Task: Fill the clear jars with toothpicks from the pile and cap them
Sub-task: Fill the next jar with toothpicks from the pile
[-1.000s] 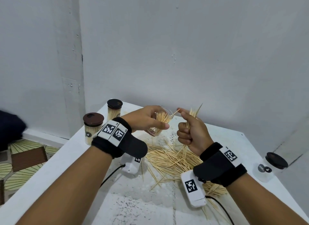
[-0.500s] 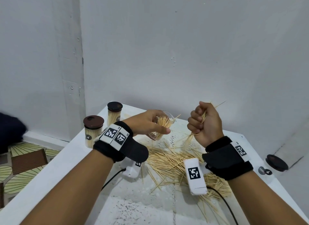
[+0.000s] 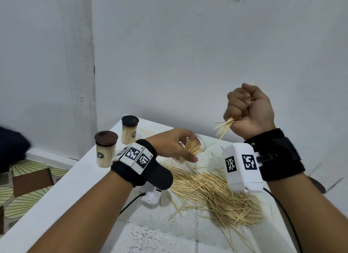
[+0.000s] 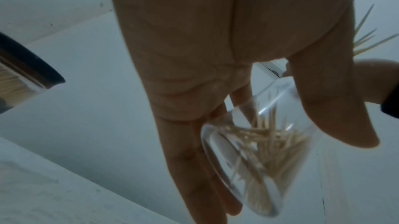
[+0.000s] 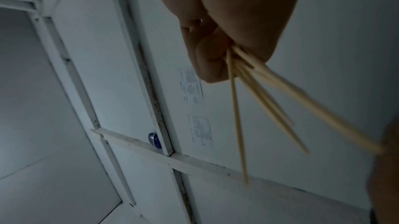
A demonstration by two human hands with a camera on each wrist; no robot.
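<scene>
Toothpick jars, capped, two (image 3: pixel 106 149), left of left hand (image 3: pixel 170 145); that hand's curled fingers grip tilted clear jar (image 3: pixel 194 146), seemingly part-filled. Toothpick pile (image 3: pixel 212 192) below both hands. Right hand (image 3: pixel 248 109), raised fist, clenches toothpick bunch (image 3: pixel 225 125).

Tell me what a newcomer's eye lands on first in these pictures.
First, the raised right hand, fisted round a small bundle of wooden toothpicks above the white table. Next, the left hand gripping a tilted clear jar partly filled with toothpicks, over the big loose pile of toothpicks. At the table's far left stand two filled jars with dark brown caps.
</scene>
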